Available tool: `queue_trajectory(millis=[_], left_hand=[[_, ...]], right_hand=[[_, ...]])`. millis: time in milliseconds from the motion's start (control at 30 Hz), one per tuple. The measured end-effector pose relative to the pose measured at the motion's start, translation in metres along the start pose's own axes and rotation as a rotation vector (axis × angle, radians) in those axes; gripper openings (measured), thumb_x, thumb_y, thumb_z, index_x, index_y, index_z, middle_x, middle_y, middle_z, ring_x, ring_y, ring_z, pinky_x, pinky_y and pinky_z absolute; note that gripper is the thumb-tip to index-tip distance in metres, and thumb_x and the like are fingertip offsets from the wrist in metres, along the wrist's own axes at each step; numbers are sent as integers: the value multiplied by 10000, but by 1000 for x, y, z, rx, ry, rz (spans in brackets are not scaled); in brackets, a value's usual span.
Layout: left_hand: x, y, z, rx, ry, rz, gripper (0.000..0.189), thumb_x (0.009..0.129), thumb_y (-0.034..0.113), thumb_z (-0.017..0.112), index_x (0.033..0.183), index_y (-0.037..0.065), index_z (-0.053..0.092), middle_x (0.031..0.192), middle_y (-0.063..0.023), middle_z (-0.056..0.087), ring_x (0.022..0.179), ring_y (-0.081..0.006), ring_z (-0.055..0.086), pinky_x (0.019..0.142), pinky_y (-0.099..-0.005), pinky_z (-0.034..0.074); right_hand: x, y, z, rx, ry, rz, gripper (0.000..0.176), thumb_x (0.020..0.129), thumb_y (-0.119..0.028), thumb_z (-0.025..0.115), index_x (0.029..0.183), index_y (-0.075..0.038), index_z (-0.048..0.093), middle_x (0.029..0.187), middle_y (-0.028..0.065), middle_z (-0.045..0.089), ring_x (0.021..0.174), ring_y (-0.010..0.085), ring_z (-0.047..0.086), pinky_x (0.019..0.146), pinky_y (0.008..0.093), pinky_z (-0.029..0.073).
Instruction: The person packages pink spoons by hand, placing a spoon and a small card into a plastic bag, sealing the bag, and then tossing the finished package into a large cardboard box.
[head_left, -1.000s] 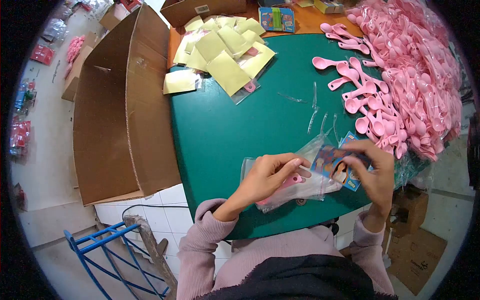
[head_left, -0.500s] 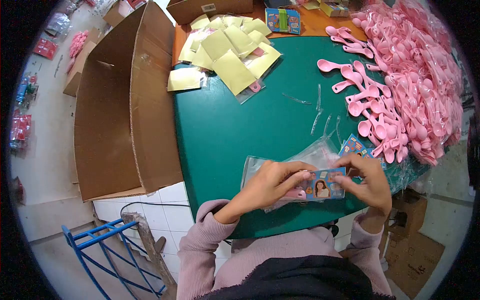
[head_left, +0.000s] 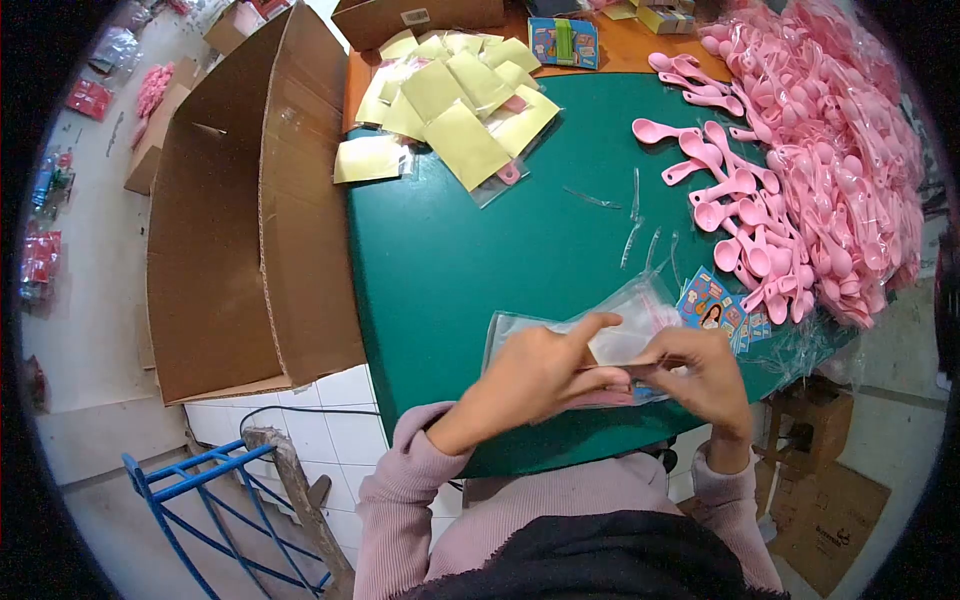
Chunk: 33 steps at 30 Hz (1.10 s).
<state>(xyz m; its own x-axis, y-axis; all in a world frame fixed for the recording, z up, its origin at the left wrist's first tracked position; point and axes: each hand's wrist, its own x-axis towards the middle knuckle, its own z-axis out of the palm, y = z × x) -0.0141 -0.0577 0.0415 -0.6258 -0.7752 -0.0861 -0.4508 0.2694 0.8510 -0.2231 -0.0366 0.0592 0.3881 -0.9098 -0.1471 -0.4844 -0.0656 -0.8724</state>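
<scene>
My left hand (head_left: pixel 540 372) and my right hand (head_left: pixel 700 375) are close together at the table's near edge. Between them is a card, seen nearly edge-on, with its near end pinched in my right fingers. My left thumb and index finger are bent around the card's left side. Clear plastic bags (head_left: pixel 625 310) lie under and behind both hands. Part of something pink shows below my left fingers. Blue printed cards (head_left: pixel 711 303) are fanned out just beyond my right hand.
Pink spoons (head_left: pixel 755 225) lie loose beside a large bagged heap (head_left: pixel 850 170) at the right. Packets with yellow cards (head_left: pixel 465 145) are piled at the back left of the green table (head_left: pixel 450 260). A cardboard box (head_left: pixel 310 210) stands left; plastic strips (head_left: pixel 632 240) lie mid-table.
The card between my hands has turned from its printed face to nearly edge-on. My right hand has moved slightly left and down, uncovering more of the fanned blue cards.
</scene>
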Motion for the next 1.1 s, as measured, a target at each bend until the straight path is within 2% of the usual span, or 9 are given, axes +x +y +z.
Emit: queue_trajectory(millis=[67,233,467,533,600,700,733,867,1100], left_hand=[[0,-16,-14,-204,-65,53,515,753,330,659,1156,69,472,760,-133,653,692,-243,653,603,-312,494],[-2,-23,-31,-502,43,-76,552,724,127,706,1196,54,430,785,-62,637,723,-84,588,635,-226,464],[-4,-15,-19,-518,101,-127,595,743,114,688,1240,48,367,821,-84,631,741,-113,595,639,-233,477],[-3,-23,-2,-160,551,-54,569,826,114,591,1295,54,275,940,-129,607,825,-160,601,692,-269,502],[-11,-22,7,-420,430,-120,557,856,122,546,1309,55,229,985,-149,587,883,-168,594,702,-277,502],[-22,-13,20,-884,283,-234,543,903,113,448,1340,70,129,1034,-166,565,944,-185,587,733,-294,502],[-23,-11,23,-1092,255,-279,543,921,96,396,1357,85,73,1038,-163,565,946,-193,587,756,-302,503],[-26,-27,28,-900,284,-301,548,907,25,373,1361,89,74,934,-130,615,892,-202,610,802,-309,497],[-30,-36,28,-801,206,-265,542,902,6,385,1365,102,122,1006,-140,558,920,-173,570,824,-312,481]], right_hand=[[1,-4,-7,141,141,147,197,653,-69,717,661,-33,524,644,5,513,612,75,523,579,216,437],[6,-3,-14,515,99,295,170,648,-53,724,711,-25,569,670,20,544,615,57,491,552,194,389],[11,1,-6,345,200,165,127,676,-34,695,757,12,610,673,36,561,633,80,532,570,219,434],[18,-6,-2,93,489,17,126,699,-61,687,765,20,616,672,51,576,638,92,555,595,224,447],[25,-12,3,46,498,19,224,701,-105,691,882,-1,610,767,88,599,723,165,586,675,278,459],[27,-19,9,-217,-43,-353,406,694,-123,670,1064,-29,532,1098,143,514,1039,321,476,869,372,399],[26,-17,12,-218,-47,-354,406,694,-123,670,1064,-29,532,1098,143,514,1039,321,476,869,372,399],[28,-6,31,-269,-70,-300,302,710,-98,631,985,-17,534,1016,148,501,972,322,477,823,377,403],[38,-4,50,-306,-12,-296,185,704,-80,619,830,-6,506,836,132,459,837,309,463,762,397,393]])
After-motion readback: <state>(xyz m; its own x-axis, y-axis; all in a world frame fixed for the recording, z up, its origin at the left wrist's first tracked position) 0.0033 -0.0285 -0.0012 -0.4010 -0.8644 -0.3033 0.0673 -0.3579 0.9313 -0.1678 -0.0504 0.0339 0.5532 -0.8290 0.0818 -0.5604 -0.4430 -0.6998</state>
